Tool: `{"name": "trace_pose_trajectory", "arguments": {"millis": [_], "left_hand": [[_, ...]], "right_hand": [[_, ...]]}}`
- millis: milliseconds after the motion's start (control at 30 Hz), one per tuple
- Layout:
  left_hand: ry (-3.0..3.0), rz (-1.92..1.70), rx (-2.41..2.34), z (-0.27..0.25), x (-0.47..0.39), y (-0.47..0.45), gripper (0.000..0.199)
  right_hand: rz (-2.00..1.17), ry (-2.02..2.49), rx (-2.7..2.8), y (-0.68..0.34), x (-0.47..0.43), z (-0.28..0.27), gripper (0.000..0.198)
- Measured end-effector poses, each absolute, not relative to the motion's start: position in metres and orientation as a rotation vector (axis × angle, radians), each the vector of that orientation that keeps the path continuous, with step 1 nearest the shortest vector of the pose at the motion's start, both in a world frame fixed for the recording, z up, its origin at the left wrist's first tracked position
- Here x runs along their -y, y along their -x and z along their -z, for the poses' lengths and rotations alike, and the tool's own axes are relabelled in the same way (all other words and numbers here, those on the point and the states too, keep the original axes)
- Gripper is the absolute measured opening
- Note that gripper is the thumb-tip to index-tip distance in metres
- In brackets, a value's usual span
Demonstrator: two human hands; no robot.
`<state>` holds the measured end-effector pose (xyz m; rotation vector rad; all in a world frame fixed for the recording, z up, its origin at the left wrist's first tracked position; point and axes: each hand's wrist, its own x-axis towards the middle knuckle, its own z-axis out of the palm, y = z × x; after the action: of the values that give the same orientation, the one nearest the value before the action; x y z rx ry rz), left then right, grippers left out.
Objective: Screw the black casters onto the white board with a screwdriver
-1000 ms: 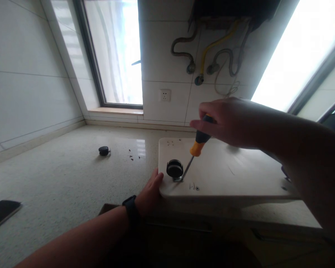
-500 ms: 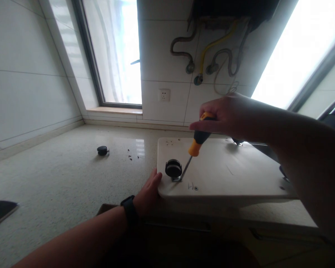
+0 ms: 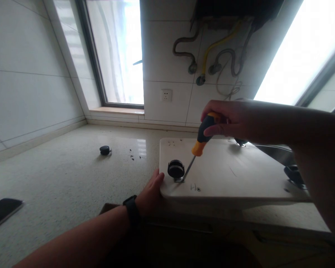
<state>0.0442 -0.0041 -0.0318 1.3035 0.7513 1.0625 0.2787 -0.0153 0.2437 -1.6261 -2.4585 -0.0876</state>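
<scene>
Pale tiles (image 3: 167, 52) line the walls around a window (image 3: 117, 56), with hoses and a yellow pipe (image 3: 212, 46) on the wall above a speckled stone tabletop (image 3: 72, 171). On it lies a white board (image 3: 212, 175), beside a metal sink (image 3: 275, 154) partly hidden by the right forearm. A black twin-wheel caster (image 3: 176, 168) stands at the board's near left corner, its metal plate against the surface. The person's right hand (image 3: 225, 115) is wrapped around the handle of a yellow-and-black screwdriver (image 3: 206, 128), tilted so that its tip meets that plate. The left hand (image 3: 150, 193) lies against the board's left edge, thumb beside the corner; how far its fingers reach underneath cannot be told.

Two more casters, one at the far side (image 3: 241, 142) and one at the right end (image 3: 294, 175), sit on the board. A loose caster (image 3: 104, 150) and a few small screws (image 3: 131, 156) lie to the left, near a cluster of small holes (image 3: 171, 143) in the board's far left corner.

Judging by the pose, a screw at the plate is being turned, whether in or out is unclear. The next move calls for a seated tip, firm pressure along the shaft and a steady board.
</scene>
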Motion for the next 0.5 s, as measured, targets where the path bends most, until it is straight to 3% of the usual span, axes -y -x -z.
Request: {"name": "trace_pose_trajectory", "arguments": {"millis": [300, 367, 500], "left_hand": [[-1.303, -1.07, -0.746, 0.03, 0.007, -0.044, 0.058], [-1.306, -1.063, -0.768, 0.029, 0.007, -0.045, 0.059], [-1.299, -1.065, -0.757, 0.027, 0.007, -0.045, 0.06]], "right_hand": [[0.662, 1.799, 2.428, -0.267, 0.016, -0.246, 0.07], [0.609, 1.779, 2.424, -0.268, 0.019, -0.243, 0.065], [0.087, 1.581, 2.5, -0.274, 0.026, -0.235, 0.04]]}}
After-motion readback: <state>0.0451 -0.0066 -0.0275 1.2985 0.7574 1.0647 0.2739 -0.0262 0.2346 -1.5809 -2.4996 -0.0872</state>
